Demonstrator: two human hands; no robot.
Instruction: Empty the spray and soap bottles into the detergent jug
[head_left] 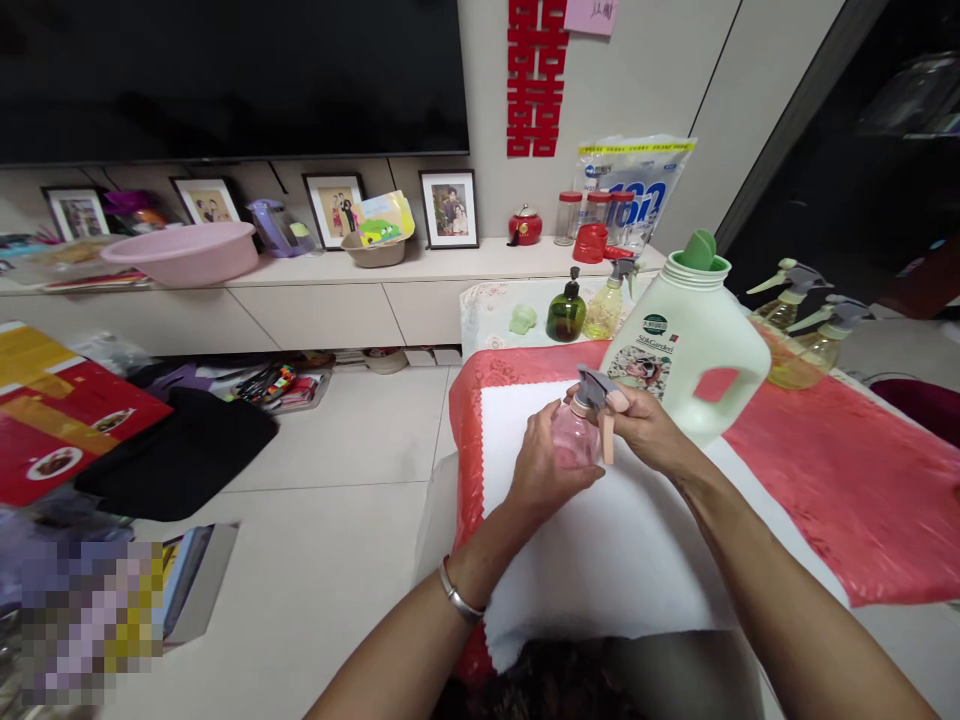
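Observation:
A pink see-through spray bottle with a grey spray head and a peach trigger is held above a white cloth. My left hand wraps round the bottle's body from the left. At the top, my right hand has its fingers closed on the spray head. Just behind my right hand stands a large pale green jug with a green cap piece tilted in its mouth. A green pump bottle and a yellowish spray bottle stand farther back.
Two yellowish spray bottles stand right of the jug. A red cover lies under the white cloth. A pale green lump is at the back. Behind, a long cabinet bears a pink basin, framed photos and red-lidded jars.

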